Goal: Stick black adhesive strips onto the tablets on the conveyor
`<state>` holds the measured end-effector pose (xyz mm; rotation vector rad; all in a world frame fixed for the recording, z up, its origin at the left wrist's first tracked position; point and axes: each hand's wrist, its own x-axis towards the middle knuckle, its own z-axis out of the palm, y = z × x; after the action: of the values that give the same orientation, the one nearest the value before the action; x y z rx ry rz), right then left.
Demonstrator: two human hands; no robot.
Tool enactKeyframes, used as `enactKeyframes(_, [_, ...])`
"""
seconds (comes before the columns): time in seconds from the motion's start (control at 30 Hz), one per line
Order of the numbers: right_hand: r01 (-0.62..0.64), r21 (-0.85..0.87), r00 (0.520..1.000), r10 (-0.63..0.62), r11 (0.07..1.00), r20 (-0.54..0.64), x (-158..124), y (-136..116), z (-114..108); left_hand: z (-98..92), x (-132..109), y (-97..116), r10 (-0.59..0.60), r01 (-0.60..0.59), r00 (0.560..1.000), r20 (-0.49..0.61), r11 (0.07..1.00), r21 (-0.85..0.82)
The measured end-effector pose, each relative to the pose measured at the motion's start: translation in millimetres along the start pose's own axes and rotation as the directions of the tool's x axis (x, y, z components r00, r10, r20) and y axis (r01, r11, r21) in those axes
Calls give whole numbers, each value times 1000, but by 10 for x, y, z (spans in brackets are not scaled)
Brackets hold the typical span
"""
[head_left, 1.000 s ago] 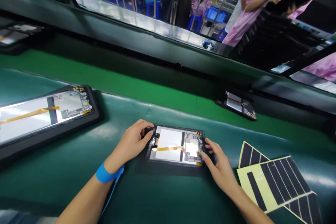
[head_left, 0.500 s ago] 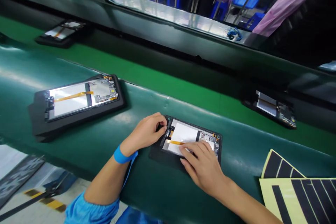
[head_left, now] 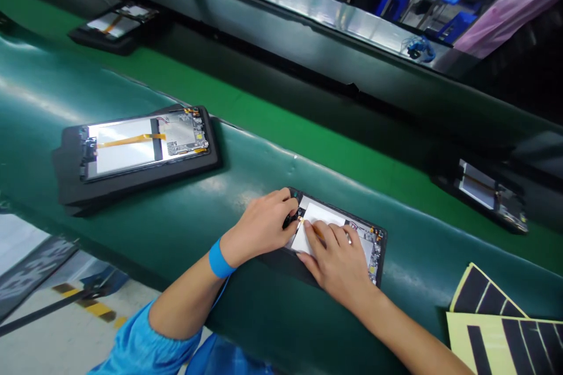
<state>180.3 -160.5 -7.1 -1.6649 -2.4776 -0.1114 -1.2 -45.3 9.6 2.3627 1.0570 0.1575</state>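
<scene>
An opened tablet (head_left: 323,212) lies on a dark foam pad (head_left: 288,266) in front of me, with its white battery and circuit board (head_left: 375,252) exposed. My left hand (head_left: 266,222), wearing a blue wrist strap (head_left: 219,259), is closed at the tablet's left end, fingers curled over the edge near a connector. Its fingertips are partly hidden. My right hand (head_left: 336,258) rests across the battery, fingers stretched out and the index tip close to the left-end connector. Under these fingers the orange ribbon cable (head_left: 320,235) is mostly covered.
Another opened tablet (head_left: 127,149) lies on stacked black foam at left. Two more units, one far left (head_left: 115,22) and one at right (head_left: 488,190), sit on the green belt (head_left: 264,123). Yellow sheets with black strips (head_left: 479,340) lie at lower right.
My right hand has slid left along the ribbon cable to the tablet's left end. My left hand has come in over that end, closer to the right fingers. The camera view has shifted slightly.
</scene>
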Motion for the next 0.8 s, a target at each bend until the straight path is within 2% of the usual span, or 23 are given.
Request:
enactKeyframes(0.13, [0,-13,1000,0,1000,-1,14,-12,-1,40,8,41,-11,11,1000,-7,999,38])
enactKeyframes(0.27, [3,-17,1000,-3,1000,20,20,-18,-7,8,-1,-19,23,-24,1000,13,999,25])
enactKeyframes(0.4, [2,-8,999,-2,1000,34,9,-22,0,-102,-45,-135,107,-104,992,67,994,-41])
enactKeyframes(0.57, [6,-9,999,-6,1000,54,-7,-22,13,-195,-96,-204,243,-231,960,139,968,-102])
enactKeyframes(0.8, [12,-23,999,-11,1000,40,5,-18,-19,-183,-94,-215,272,-262,950,154,962,-83])
